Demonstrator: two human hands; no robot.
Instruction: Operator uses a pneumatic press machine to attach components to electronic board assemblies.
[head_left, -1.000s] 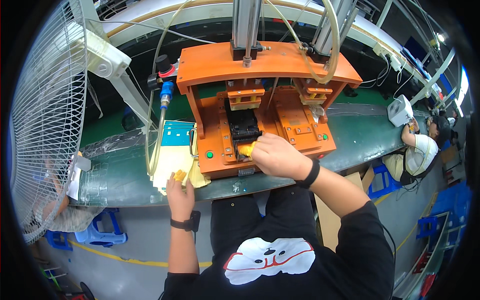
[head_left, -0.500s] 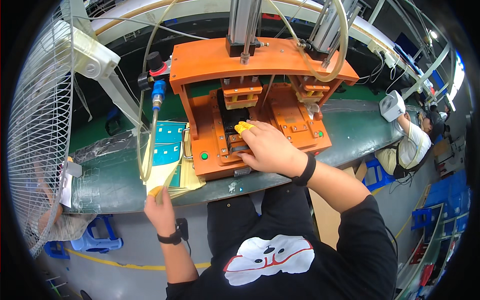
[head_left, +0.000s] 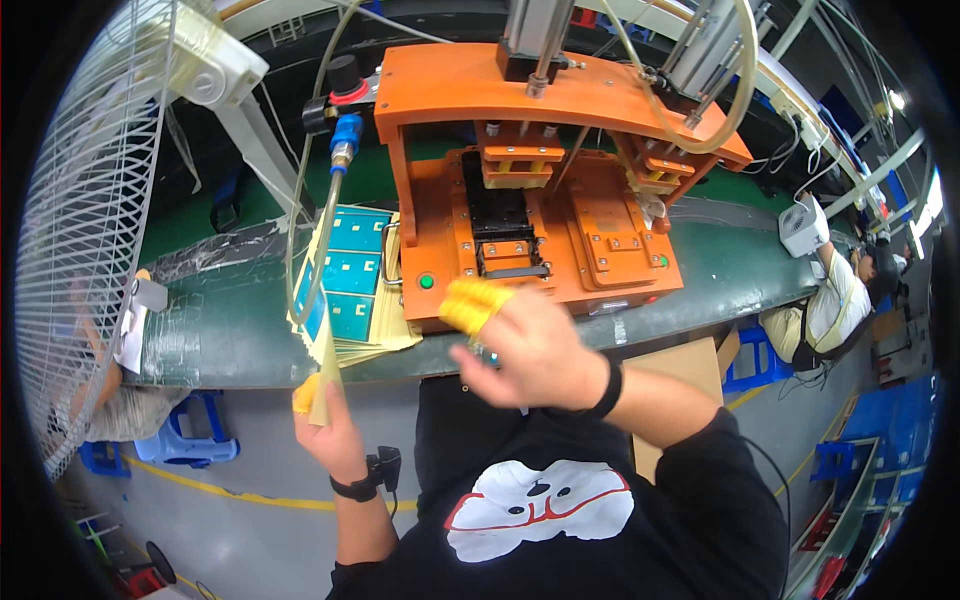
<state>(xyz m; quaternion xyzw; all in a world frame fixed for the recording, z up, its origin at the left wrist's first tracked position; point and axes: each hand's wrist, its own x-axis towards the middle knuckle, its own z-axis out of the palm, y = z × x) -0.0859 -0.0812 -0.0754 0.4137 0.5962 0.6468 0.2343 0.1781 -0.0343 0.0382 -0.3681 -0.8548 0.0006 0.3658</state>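
My left hand (head_left: 330, 435) pinches the edge of a pale yellow backing sheet (head_left: 326, 375), which is pulled up and bent at the near left corner of a stack. Teal rectangular pieces (head_left: 352, 275) with small pale patches cover the stack's upper face. My right hand (head_left: 525, 345), blurred and wearing yellow ribbed finger covers, is in the air before an orange press (head_left: 560, 95). Its thumb stands apart from the fingers, and I see nothing held between them. A black flat piece (head_left: 495, 205) lies in the press's left fixture, beyond that hand.
A green bench (head_left: 220, 335) runs across. A hose (head_left: 312, 260) hangs over the stack. To the left stands a wire fan guard (head_left: 90, 200). A cardboard sheet (head_left: 685, 375) is below the bench edge. Another person (head_left: 835, 295) sits at the right.
My right hand has drawn back from the left fixture toward me. The left hand has bent the sheet's corner up further, and more teal pieces show. The view has shifted.
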